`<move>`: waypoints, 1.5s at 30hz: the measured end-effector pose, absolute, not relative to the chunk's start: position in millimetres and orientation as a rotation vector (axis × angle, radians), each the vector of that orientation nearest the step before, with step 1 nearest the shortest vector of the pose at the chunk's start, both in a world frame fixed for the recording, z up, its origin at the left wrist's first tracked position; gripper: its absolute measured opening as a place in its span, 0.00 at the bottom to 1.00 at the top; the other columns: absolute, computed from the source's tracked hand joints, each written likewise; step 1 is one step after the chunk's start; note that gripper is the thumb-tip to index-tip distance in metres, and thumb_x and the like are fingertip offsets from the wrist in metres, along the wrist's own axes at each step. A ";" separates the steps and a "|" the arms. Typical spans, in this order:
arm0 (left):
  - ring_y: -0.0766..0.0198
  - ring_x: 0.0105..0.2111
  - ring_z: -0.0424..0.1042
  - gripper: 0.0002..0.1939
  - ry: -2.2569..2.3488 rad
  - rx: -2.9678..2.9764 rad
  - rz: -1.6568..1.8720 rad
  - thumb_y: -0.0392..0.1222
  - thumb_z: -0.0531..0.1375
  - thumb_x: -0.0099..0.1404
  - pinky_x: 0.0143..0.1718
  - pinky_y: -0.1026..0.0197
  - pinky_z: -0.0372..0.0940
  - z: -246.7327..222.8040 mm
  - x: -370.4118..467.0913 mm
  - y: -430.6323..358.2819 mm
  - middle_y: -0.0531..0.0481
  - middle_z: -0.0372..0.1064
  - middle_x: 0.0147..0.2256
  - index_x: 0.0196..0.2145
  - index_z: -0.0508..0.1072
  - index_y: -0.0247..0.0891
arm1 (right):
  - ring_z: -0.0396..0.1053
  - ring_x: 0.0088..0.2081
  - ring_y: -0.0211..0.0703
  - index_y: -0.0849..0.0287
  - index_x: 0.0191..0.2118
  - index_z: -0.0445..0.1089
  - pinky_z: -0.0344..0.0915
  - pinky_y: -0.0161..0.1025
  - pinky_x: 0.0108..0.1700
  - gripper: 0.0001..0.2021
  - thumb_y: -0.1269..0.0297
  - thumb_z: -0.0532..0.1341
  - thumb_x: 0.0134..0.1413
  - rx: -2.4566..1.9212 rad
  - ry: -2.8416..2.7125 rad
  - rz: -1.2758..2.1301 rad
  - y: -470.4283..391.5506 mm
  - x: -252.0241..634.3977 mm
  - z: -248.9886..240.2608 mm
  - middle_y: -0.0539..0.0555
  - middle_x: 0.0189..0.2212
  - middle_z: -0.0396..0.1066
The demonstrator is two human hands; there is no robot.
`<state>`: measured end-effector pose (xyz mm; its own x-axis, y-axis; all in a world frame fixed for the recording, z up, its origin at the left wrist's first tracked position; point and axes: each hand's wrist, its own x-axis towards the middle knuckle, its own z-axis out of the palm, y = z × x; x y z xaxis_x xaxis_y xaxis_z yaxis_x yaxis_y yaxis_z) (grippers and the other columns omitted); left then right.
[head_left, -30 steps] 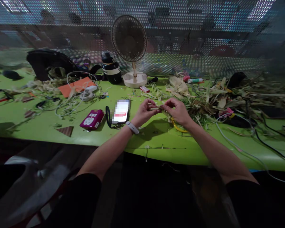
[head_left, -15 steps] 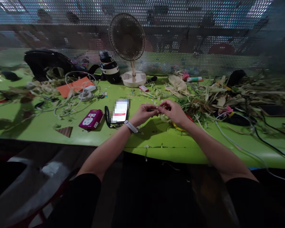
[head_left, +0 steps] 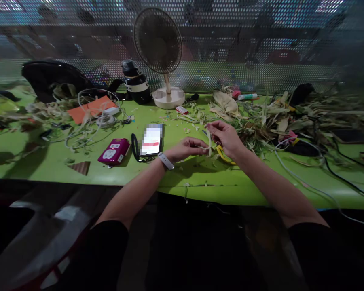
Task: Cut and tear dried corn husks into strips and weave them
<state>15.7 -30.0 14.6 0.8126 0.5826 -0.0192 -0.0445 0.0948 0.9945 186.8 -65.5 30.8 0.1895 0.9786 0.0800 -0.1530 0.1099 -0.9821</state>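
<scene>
A narrow, pale green leaf strip runs upright between my two hands, above the green table. My left hand, with a white band at its wrist, pinches the strip's lower part between thumb and fingers. Higher up, the fingertips of my right hand are closed on its top end. Beneath the right hand lies a yellow loop, perhaps a scissors handle, partly covered by that hand. A small dark pointed tip shows beside the right fingertips; what it belongs to is hidden.
Dried husks and leaf scraps pile up at the right, with a glue stick behind. A phone and a magenta power adapter lie left. A fan and a black bottle stand behind. Cables cross the right side.
My hands were together at the fingertips and have moved apart. The right hand has risen above the left, and the pale strip now shows stretched between them. The view has shifted slightly.
</scene>
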 end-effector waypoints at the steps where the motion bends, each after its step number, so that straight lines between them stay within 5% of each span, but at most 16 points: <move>1: 0.69 0.30 0.73 0.12 0.453 1.419 0.457 0.41 0.73 0.46 0.38 0.65 0.68 15.9 15.6 -32.2 0.48 0.77 0.30 0.30 0.81 0.36 | 0.56 0.18 0.28 0.57 0.28 0.68 0.49 0.29 0.19 0.17 0.54 0.73 0.37 -1.098 -0.927 1.106 -64.7 188.2 32.6 0.43 0.20 0.64; 8: 0.71 0.29 0.71 0.07 0.441 1.339 0.454 0.36 0.71 0.46 0.31 0.69 0.64 18.1 16.9 -36.7 0.49 0.75 0.31 0.27 0.80 0.36 | 0.59 0.15 0.26 0.57 0.31 0.64 0.53 0.25 0.17 0.08 0.65 0.65 0.53 -1.135 -0.665 1.235 -60.4 195.0 40.4 0.44 0.23 0.72; 15: 0.73 0.24 0.67 0.09 0.534 1.193 0.528 0.43 0.71 0.50 0.23 0.70 0.59 12.3 21.4 -35.4 0.49 0.74 0.28 0.24 0.78 0.34 | 0.75 0.31 0.33 0.57 0.33 0.65 0.70 0.30 0.32 0.07 0.68 0.65 0.50 -1.079 -0.853 1.296 -62.2 190.5 36.9 0.48 0.33 0.75; 26: 0.76 0.24 0.67 0.18 0.666 0.922 0.967 0.47 0.74 0.43 0.23 0.73 0.60 14.3 26.7 -28.9 0.56 0.73 0.29 0.29 0.75 0.37 | 0.67 0.31 0.37 0.55 0.49 0.63 0.65 0.36 0.26 0.21 0.66 0.64 0.47 -1.357 -1.323 0.465 -72.0 199.9 42.5 0.58 0.48 0.67; 30: 0.76 0.25 0.67 0.19 0.649 0.958 1.037 0.47 0.75 0.42 0.23 0.73 0.58 14.2 28.1 -31.5 0.57 0.71 0.28 0.28 0.74 0.37 | 0.61 0.21 0.31 0.58 0.38 0.68 0.58 0.34 0.19 0.09 0.63 0.63 0.49 -1.408 -1.430 0.824 -81.0 189.3 48.6 0.54 0.38 0.72; 35: 0.77 0.22 0.62 0.18 0.642 1.063 1.120 0.50 0.73 0.46 0.22 0.72 0.54 10.8 29.6 -32.9 0.58 0.69 0.26 0.28 0.73 0.37 | 0.59 0.16 0.29 0.59 0.33 0.67 0.50 0.31 0.16 0.09 0.61 0.64 0.48 -1.351 -1.344 1.308 -78.4 180.2 41.2 0.47 0.25 0.68; 40: 0.74 0.26 0.63 0.15 0.676 1.244 1.254 0.48 0.71 0.49 0.29 0.69 0.59 5.7 30.7 -27.8 0.55 0.69 0.26 0.28 0.75 0.36 | 0.60 0.17 0.29 0.58 0.29 0.67 0.55 0.31 0.17 0.15 0.57 0.71 0.41 -1.282 -1.378 1.187 -73.3 184.7 35.6 0.46 0.26 0.67; 45: 0.72 0.25 0.61 0.14 0.744 1.363 1.302 0.49 0.70 0.52 0.28 0.66 0.56 2.7 31.5 -24.7 0.55 0.66 0.24 0.28 0.75 0.36 | 0.67 0.25 0.37 0.57 0.31 0.67 0.67 0.38 0.29 0.12 0.57 0.67 0.47 -1.248 -1.518 0.930 -70.1 190.1 27.3 0.48 0.26 0.68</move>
<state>31.5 -24.7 2.7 0.2113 0.9326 0.2926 -0.2215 -0.2458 0.9437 190.1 -70.1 27.3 -0.0503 0.9805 0.1901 0.2761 0.1966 -0.9408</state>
